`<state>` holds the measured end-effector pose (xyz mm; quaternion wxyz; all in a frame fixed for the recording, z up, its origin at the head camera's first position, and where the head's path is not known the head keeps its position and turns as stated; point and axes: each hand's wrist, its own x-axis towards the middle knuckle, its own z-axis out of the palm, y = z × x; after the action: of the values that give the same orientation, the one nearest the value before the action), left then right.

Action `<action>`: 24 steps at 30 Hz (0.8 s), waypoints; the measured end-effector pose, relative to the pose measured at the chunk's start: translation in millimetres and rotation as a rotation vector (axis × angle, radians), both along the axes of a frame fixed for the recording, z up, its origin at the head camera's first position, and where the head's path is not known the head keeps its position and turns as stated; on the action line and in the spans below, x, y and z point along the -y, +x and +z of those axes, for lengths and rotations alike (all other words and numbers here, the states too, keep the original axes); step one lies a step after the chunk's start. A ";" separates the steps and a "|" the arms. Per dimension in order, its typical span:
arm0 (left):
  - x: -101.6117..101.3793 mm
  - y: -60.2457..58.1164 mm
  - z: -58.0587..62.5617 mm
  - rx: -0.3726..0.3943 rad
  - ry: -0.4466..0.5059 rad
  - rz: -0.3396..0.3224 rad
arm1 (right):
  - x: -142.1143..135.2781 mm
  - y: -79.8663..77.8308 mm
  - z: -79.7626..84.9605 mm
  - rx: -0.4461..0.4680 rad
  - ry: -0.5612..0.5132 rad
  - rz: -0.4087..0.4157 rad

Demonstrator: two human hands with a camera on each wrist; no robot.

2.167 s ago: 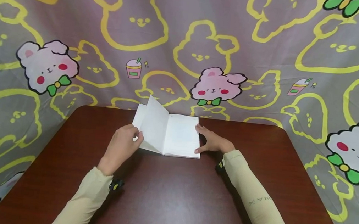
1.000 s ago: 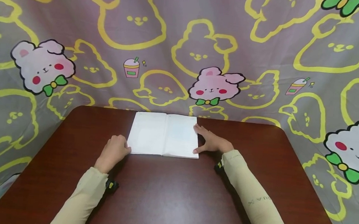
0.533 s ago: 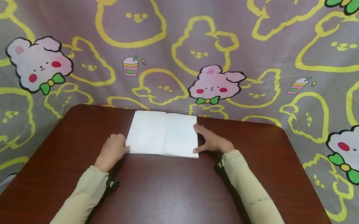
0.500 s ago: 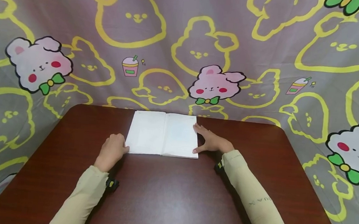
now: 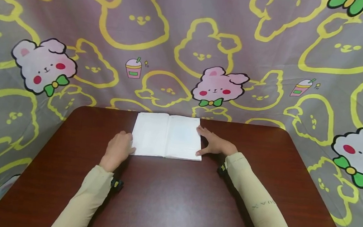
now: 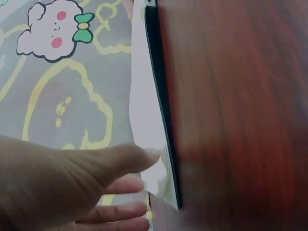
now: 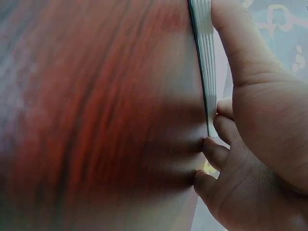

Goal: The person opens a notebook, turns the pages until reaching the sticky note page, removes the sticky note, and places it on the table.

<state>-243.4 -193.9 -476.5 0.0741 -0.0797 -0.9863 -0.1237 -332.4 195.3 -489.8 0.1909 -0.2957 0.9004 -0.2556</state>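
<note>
An open notebook (image 5: 149, 136) with white pages lies flat near the table's far edge. My left hand (image 5: 118, 151) is at its near left corner. In the left wrist view the thumb (image 6: 144, 158) touches the page close to the corner, and the extended fingers (image 6: 126, 211) lie beside the edge. My right hand (image 5: 214, 143) rests against the right edge, thumb and fingers spread apart. In the right wrist view its thumb (image 7: 240, 43) lies over the stacked pages (image 7: 206, 57), while the other fingertips touch down along the edge.
The dark reddish-brown table (image 5: 174, 195) has rounded far corners. Behind and around it hangs a grey curtain (image 5: 164, 14) with yellow outlines and cartoon rabbits. A small dark device (image 5: 117, 184) sits at the left wrist, another (image 5: 222, 169) at the right.
The page that stood half raised about two seconds ago lies flat on the left side. My left hand went left with it, then shifted slightly right and away. The right hand stays put.
</note>
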 end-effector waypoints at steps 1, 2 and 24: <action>-3.5 -1.7 0.5 -0.013 -0.034 -0.021 | -0.2 -0.3 -0.4 -0.001 0.000 0.001; -7.2 -3.2 0.4 -0.026 -0.061 -0.040 | -0.3 -0.6 -0.8 -0.001 -0.001 0.001; -62.4 -54.7 -9.7 0.058 -0.076 -0.343 | -0.6 -2.3 -2.5 -0.005 0.004 -0.012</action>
<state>-298.0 -131.4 -486.2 0.0205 -0.2459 -0.9640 -0.0993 -334.7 195.9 -492.3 0.1877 -0.2907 0.9032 -0.2541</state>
